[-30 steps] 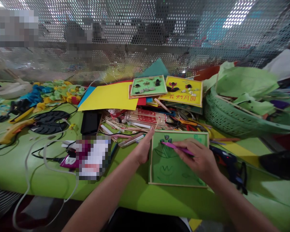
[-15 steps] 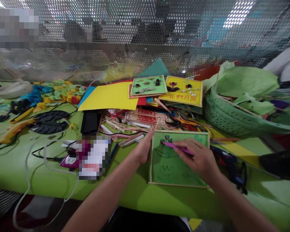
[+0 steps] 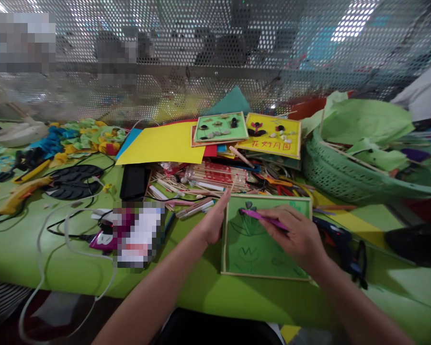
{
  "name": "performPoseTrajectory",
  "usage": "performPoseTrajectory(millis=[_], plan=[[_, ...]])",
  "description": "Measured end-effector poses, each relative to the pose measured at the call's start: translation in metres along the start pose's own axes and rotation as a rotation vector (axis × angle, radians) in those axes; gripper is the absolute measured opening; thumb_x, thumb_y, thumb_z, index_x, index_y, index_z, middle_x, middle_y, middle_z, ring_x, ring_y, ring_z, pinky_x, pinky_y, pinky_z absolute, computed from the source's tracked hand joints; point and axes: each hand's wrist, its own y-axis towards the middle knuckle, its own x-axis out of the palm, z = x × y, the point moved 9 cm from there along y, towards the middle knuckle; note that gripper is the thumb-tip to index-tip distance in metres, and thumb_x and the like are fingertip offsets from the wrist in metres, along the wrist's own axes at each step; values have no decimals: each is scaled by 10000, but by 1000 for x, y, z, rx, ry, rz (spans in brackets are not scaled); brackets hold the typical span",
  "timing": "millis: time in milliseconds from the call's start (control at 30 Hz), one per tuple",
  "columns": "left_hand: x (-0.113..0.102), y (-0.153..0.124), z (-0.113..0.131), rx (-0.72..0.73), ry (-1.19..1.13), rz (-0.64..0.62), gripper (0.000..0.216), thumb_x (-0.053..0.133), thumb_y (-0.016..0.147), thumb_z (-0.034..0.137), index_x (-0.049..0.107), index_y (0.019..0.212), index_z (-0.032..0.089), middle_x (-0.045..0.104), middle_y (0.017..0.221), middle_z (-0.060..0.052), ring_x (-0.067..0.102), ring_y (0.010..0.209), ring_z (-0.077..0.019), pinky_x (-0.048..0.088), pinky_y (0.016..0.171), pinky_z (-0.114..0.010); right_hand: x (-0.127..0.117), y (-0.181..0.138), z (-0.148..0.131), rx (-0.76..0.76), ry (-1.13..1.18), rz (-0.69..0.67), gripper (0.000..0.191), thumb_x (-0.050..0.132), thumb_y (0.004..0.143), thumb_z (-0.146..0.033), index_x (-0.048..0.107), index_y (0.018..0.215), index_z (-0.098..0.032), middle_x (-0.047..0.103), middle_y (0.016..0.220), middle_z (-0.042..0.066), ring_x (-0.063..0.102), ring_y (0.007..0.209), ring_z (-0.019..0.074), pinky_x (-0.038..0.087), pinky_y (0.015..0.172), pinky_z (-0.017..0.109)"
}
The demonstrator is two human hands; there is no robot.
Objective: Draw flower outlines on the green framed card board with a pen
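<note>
A green picture board (image 3: 262,261) with a pale wooden frame lies in front of me, with flower outlines drawn on it. Dark petal-like pieces form a small bunch of flowers (image 3: 249,207) near its top. Between the fingers of my right hand (image 3: 293,231) is a slim purple pen (image 3: 269,219); its tip reaches the left flower of the bunch. My left hand (image 3: 215,223) rests on its edge along the board's left side, fingers stretched out and holding nothing.
Sticks and markers (image 3: 197,206) are heaped behind the board. Finished pictures (image 3: 273,135) and yellow paper (image 3: 161,143) lie farther back. A green basket (image 3: 345,175) and a dark glue gun (image 3: 339,244) are at right. A phone (image 3: 140,237) and cables lie left.
The pen and my right hand have barely shifted. A white sleeve at the far right has moved slightly.
</note>
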Motion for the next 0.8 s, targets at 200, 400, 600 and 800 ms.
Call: performPoseTrajectory(millis=[200, 400, 600, 800], plan=[[-5, 1, -2, -13, 25, 19, 738, 347, 1028, 657, 610, 1455, 117, 753, 1233, -177, 745, 1114, -306, 492, 1110, -477, 2, 0, 1, 11, -2, -8, 132, 634, 1000, -220, 706, 1109, -238, 768, 969, 53, 730, 861, 200, 595, 745, 309], [-4, 2, -3, -14, 12, -9, 738, 392, 1008, 675, 619, 1448, 127, 760, 1213, -173, 759, 1076, -302, 508, 1093, -454, 1, 0, 0, -3, -5, -9, 126, 637, 997, -208, 706, 1100, -229, 768, 973, 55, 728, 864, 199, 584, 750, 298], [-11, 2, -5, -33, 27, 80, 711, 368, 1027, 650, 652, 1405, 119, 762, 1210, -169, 744, 1121, -302, 479, 1128, -465, 2, 1, -2, -17, -13, -3, 125, 636, 1003, -209, 691, 1113, -229, 761, 966, 53, 724, 855, 192, 585, 747, 294], [-15, 1, -4, -41, 56, 139, 715, 336, 1032, 652, 672, 1380, 125, 771, 1186, -166, 749, 1105, -301, 494, 1113, -468, 1, 0, -1, -15, -16, -15, 120, 634, 1002, -202, 688, 1105, -230, 759, 959, 44, 721, 851, 186, 578, 747, 287]])
